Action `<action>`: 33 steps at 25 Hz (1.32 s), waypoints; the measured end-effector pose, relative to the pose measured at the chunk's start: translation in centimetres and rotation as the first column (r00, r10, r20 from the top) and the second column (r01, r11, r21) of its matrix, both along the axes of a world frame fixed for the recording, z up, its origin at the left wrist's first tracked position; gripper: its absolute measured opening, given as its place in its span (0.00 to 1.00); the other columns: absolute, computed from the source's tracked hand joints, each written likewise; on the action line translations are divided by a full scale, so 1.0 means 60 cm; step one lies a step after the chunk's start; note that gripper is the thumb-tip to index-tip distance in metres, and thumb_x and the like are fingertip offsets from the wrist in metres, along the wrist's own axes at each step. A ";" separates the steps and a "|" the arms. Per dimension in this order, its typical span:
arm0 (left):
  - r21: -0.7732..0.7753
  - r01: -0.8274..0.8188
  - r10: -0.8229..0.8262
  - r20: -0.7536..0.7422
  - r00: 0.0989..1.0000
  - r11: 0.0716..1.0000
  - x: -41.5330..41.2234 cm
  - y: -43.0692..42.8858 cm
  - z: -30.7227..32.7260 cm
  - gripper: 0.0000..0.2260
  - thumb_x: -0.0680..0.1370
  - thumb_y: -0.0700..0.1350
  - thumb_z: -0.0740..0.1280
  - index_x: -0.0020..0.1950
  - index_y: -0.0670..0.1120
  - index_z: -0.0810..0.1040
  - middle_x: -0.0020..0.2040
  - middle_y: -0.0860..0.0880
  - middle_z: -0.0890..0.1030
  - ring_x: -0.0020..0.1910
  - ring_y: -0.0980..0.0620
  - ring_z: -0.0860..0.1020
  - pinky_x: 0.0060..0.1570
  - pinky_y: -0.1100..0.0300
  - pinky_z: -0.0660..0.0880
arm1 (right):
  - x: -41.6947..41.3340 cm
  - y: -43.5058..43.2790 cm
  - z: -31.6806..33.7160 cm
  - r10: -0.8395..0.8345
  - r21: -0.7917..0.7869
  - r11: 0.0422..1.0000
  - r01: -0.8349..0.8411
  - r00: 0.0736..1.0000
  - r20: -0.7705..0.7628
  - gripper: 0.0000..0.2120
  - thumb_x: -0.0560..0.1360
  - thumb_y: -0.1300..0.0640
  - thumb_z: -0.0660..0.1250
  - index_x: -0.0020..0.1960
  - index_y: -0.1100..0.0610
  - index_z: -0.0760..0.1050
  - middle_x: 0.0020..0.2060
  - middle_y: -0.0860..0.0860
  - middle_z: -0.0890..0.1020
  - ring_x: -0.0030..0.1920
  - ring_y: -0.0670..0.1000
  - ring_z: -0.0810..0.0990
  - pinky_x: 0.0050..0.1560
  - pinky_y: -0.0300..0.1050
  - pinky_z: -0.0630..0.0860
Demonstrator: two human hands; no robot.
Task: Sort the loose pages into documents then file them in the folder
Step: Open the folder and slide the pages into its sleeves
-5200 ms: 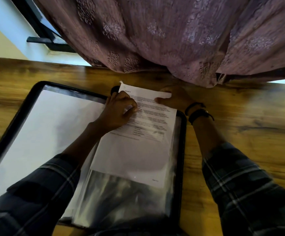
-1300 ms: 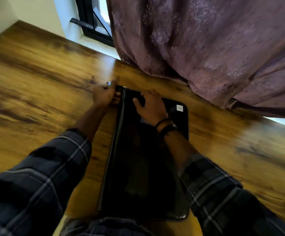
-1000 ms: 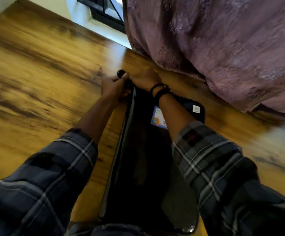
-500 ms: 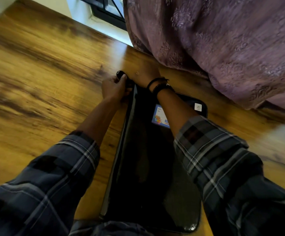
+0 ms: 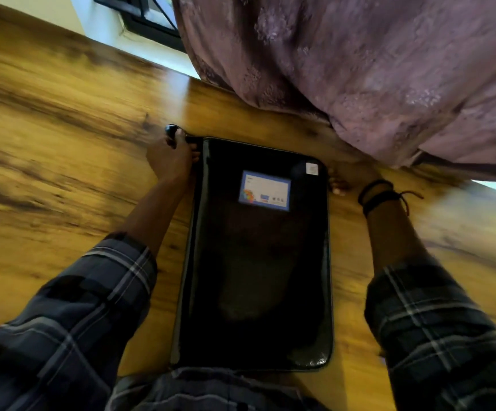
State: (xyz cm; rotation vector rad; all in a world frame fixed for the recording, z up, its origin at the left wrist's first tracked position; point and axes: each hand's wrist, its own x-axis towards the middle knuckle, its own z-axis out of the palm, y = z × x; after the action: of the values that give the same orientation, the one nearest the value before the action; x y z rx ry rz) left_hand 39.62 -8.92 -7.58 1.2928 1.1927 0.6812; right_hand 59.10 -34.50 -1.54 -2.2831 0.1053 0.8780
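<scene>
The black glossy folder (image 5: 255, 262) lies closed on the wooden table, a blue-bordered white label (image 5: 264, 190) near its far end. No loose pages show. My left hand (image 5: 171, 157) is at the folder's far left corner, fingers curled round a small black round tab (image 5: 171, 130) that sticks out there. My right hand (image 5: 350, 179) sits beside the folder's far right corner, its fingertips at the folder's edge; how the fingers lie is partly hidden by the wrist and the curtain's shadow.
A mauve patterned curtain (image 5: 359, 69) hangs over the table's far edge, right behind the folder. A dark window frame (image 5: 140, 16) is at the far left. Bare wooden tabletop (image 5: 48, 143) spreads left of the folder.
The folder was open with pages being slid into a sleeve; now it is closed. In the last second my right hand left the far left corner and moved to the far right corner.
</scene>
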 end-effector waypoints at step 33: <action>0.404 0.397 -0.268 -0.340 0.902 0.824 -0.287 -0.247 0.006 0.28 0.76 0.56 0.69 0.71 0.43 0.67 0.64 0.42 0.72 0.62 0.43 0.74 0.61 0.47 0.73 | -0.507 -0.353 -0.047 0.307 -0.004 0.922 -0.387 0.726 0.615 0.04 0.76 0.60 0.71 0.42 0.58 0.82 0.38 0.49 0.80 0.36 0.46 0.76 0.38 0.38 0.71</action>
State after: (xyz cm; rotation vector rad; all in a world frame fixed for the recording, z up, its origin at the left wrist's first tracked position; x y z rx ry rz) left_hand 22.43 -23.73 -7.22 2.0049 0.9990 0.5562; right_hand 28.68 -55.67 -4.38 -2.3851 -0.6733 0.2599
